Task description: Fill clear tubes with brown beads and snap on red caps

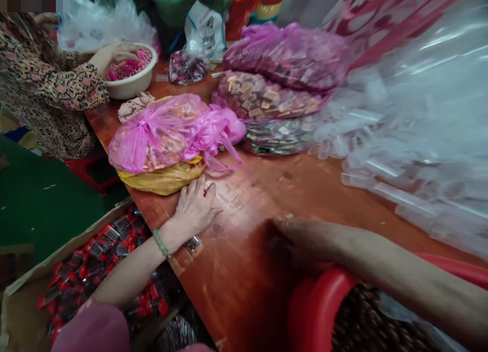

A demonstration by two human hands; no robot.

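My left hand point(196, 207) lies spread on the reddish-brown table point(244, 270), just in front of a yellow bag point(163, 179) with a knotted pink bag point(160, 133) on top. A green bead bracelet is on the wrist, and a small clear packet point(193, 244) lies beside it at the table's edge. My right hand point(292, 240) is low over the table, beyond the rim of a red basin point(320, 301) of small dark brown pieces point(373, 321). Its fingers are dark and blurred, so whether they hold anything is hidden.
Clear plastic tubes point(381, 174) are heaped at the right. Stacked pink bags point(285, 62) stand behind. A cardboard box point(23, 291) of red-capped containers point(102, 250) sits at lower left. Another person's hand point(118, 52) reaches into a white basin point(133, 85).
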